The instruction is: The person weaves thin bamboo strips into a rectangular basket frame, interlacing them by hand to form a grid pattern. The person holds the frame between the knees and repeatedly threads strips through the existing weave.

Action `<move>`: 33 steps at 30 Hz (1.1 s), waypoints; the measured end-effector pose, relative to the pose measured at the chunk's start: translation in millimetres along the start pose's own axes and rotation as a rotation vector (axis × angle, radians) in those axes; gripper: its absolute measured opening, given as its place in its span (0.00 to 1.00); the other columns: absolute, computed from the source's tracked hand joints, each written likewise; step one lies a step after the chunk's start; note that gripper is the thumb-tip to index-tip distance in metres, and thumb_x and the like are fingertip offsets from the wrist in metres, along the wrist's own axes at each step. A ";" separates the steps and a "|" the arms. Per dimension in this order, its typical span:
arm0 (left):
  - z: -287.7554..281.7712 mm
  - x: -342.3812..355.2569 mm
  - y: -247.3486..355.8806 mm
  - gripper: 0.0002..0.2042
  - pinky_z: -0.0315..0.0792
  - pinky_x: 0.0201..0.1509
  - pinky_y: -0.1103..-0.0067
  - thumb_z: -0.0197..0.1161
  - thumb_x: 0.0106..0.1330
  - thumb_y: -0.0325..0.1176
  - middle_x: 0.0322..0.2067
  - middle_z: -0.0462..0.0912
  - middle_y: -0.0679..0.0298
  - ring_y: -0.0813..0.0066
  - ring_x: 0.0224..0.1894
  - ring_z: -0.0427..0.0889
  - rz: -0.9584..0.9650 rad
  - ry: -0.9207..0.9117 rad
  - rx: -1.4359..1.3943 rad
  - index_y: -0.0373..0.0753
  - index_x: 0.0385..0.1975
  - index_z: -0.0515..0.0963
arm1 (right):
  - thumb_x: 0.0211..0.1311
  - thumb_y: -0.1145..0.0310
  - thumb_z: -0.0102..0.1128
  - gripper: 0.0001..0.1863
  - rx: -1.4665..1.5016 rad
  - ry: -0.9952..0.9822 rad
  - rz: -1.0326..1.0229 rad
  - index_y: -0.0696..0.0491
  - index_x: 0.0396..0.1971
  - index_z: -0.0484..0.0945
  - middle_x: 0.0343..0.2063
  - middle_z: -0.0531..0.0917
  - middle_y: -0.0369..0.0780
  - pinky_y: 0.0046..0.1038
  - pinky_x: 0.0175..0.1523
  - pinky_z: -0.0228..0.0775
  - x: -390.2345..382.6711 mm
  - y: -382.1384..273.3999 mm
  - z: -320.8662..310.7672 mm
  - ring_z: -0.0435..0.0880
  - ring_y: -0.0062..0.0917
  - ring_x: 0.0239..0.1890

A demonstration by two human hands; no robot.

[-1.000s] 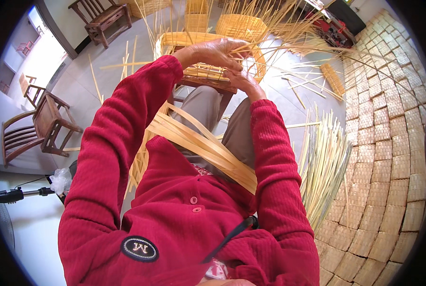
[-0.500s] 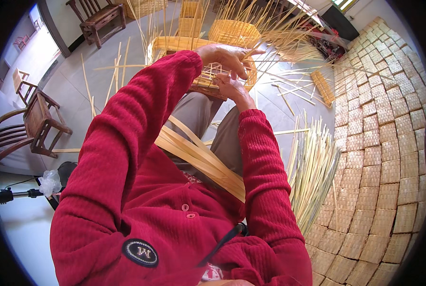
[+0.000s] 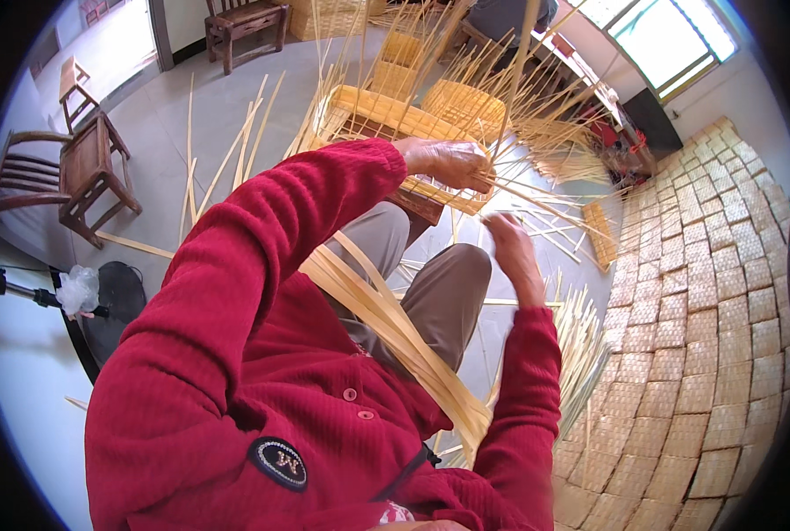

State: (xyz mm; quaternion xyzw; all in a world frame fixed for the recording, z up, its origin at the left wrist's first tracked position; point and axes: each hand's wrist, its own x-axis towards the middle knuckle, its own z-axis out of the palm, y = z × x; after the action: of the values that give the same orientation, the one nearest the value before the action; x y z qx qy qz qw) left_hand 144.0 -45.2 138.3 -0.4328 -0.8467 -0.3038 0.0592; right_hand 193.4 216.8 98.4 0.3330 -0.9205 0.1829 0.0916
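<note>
My left hand is closed on thin pale strips at the right end of a partly woven basket with upright strips, resting on a dark wooden stool. My right hand is below and right of the basket, its fingers curled; what they hold, if anything, cannot be made out. A bundle of wide, flat strips lies diagonally across my lap. A pile of thin pale strips lies beside my right arm.
Woven mats cover the right side. Wooden chairs stand left, near a black stand. Round and tall baskets sit ahead among scattered strips. Another person is partly visible at the back, near a window.
My right hand has left my left hand, moving right and back toward me. My left hand has moved down onto the basket's right end. The view has shifted, showing more window.
</note>
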 end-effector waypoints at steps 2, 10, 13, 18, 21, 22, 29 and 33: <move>-1.2 -4.8 -5.5 0.13 0.76 0.43 0.63 0.60 0.73 0.43 0.36 0.86 0.50 0.48 0.39 0.84 0.074 0.051 0.001 0.39 0.43 0.82 | 0.70 0.71 0.55 0.07 -0.127 -0.016 0.118 0.51 0.44 0.80 0.38 0.84 0.48 0.43 0.41 0.74 -52.8 38.6 -36.4 0.83 0.49 0.41; -2.5 -29.2 -28.4 0.11 0.79 0.47 0.66 0.60 0.74 0.37 0.40 0.87 0.53 0.53 0.40 0.86 0.339 0.065 0.047 0.39 0.47 0.83 | 0.78 0.71 0.46 0.14 0.011 0.223 0.667 0.51 0.55 0.80 0.21 0.76 0.32 0.22 0.36 0.67 -286.8 68.4 -120.3 0.73 0.16 0.25; -14.3 -32.9 -31.2 0.11 0.78 0.48 0.65 0.62 0.70 0.34 0.42 0.86 0.53 0.52 0.44 0.84 0.372 -0.020 0.038 0.39 0.48 0.82 | 0.78 0.69 0.47 0.14 0.134 0.304 0.608 0.48 0.55 0.80 0.21 0.75 0.31 0.24 0.34 0.68 -316.5 61.7 -115.8 0.74 0.16 0.23; -32.8 -57.2 -8.7 0.16 0.76 0.56 0.66 0.66 0.62 0.26 0.46 0.85 0.55 0.54 0.50 0.84 0.350 -0.100 0.045 0.41 0.51 0.81 | 0.78 0.71 0.47 0.14 0.115 0.303 0.508 0.51 0.54 0.80 0.22 0.73 0.31 0.22 0.31 0.66 -301.9 35.0 -119.7 0.73 0.15 0.24; -33.6 -61.2 -6.3 0.18 0.76 0.59 0.65 0.67 0.61 0.24 0.49 0.85 0.54 0.53 0.53 0.83 0.379 -0.063 0.085 0.40 0.52 0.80 | 0.79 0.70 0.47 0.14 0.071 0.283 0.455 0.51 0.54 0.81 0.20 0.70 0.30 0.21 0.32 0.65 -295.7 34.5 -124.8 0.72 0.14 0.24; -31.9 -62.7 -6.8 0.18 0.76 0.59 0.65 0.67 0.61 0.25 0.50 0.85 0.54 0.53 0.54 0.83 0.370 -0.053 0.106 0.40 0.52 0.80 | 0.79 0.70 0.47 0.14 0.073 0.279 0.438 0.51 0.54 0.81 0.20 0.71 0.30 0.21 0.32 0.65 -289.7 31.5 -123.4 0.72 0.14 0.24; -26.9 -59.8 -22.7 0.17 0.77 0.56 0.66 0.65 0.62 0.26 0.50 0.84 0.55 0.53 0.53 0.83 0.394 -0.061 0.106 0.40 0.52 0.79 | 0.79 0.69 0.47 0.14 0.090 0.208 0.405 0.54 0.54 0.80 0.21 0.74 0.32 0.21 0.32 0.65 -252.8 26.4 -123.3 0.72 0.15 0.24; -30.2 -60.1 -21.3 0.13 0.77 0.52 0.67 0.62 0.64 0.28 0.45 0.84 0.57 0.55 0.49 0.84 0.439 -0.019 0.088 0.42 0.49 0.80 | 0.70 0.79 0.45 0.19 0.021 0.156 0.454 0.52 0.53 0.81 0.22 0.76 0.37 0.24 0.33 0.71 -276.4 43.5 -139.6 0.75 0.18 0.26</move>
State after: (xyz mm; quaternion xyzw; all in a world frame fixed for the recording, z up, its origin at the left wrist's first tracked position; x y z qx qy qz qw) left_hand 159.9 -113.6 131.0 -0.6065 -0.7452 -0.2424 0.1345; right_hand 382.2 463.4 134.1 0.1034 -0.9599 0.2333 0.1157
